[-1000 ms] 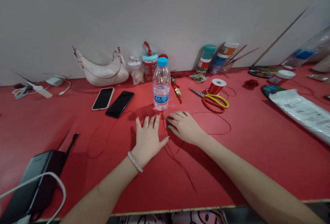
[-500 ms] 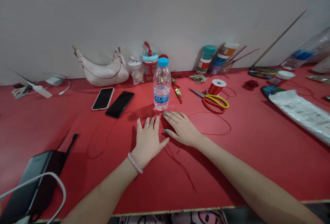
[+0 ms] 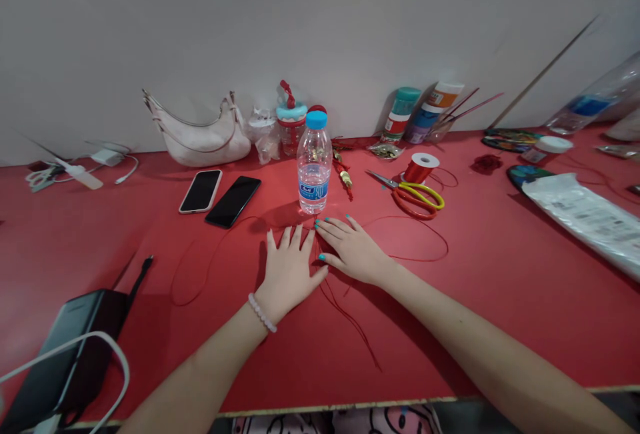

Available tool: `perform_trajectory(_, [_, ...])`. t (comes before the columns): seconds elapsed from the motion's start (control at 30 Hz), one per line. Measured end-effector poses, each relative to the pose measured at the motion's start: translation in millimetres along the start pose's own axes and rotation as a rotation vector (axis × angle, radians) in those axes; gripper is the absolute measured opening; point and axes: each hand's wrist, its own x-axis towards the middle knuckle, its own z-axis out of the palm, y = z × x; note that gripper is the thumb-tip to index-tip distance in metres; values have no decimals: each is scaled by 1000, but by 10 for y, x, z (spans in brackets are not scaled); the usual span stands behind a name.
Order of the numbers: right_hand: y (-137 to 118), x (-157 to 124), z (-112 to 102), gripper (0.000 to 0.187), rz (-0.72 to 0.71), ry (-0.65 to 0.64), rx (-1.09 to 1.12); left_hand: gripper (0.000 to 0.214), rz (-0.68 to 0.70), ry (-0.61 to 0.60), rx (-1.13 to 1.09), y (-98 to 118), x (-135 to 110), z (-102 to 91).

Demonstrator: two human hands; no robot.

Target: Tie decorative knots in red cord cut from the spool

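My left hand lies palm down on the red table, fingers spread, a beaded bracelet at its wrist. Close to its right, my right hand also rests palm down with fingers stretched out. Thin red cord runs beneath and between the hands, trailing toward the front edge; another strand curves left and one loops right. Parts of the cord are covered by my hands. Just beyond the fingertips stands a clear water bottle with a blue cap. Both hands are open.
Scissors and a red ribbon spool lie right of the bottle. Two phones are on the left, with a white handbag behind. A black power bank sits front left. A plastic-wrapped package is at the right.
The fingers of both hands have shifted slightly; those of my right hand are a little more spread. The other things stay where they were.
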Motion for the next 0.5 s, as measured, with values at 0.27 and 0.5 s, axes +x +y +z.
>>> perform_trajectory(0.27, [38, -19, -57, 36, -6, 63, 20, 64, 18, -6, 48, 4, -5, -5])
perform_trajectory(0.5, [9, 20, -6, 31, 16, 95, -17, 60, 36, -7, 69, 23, -8, -19])
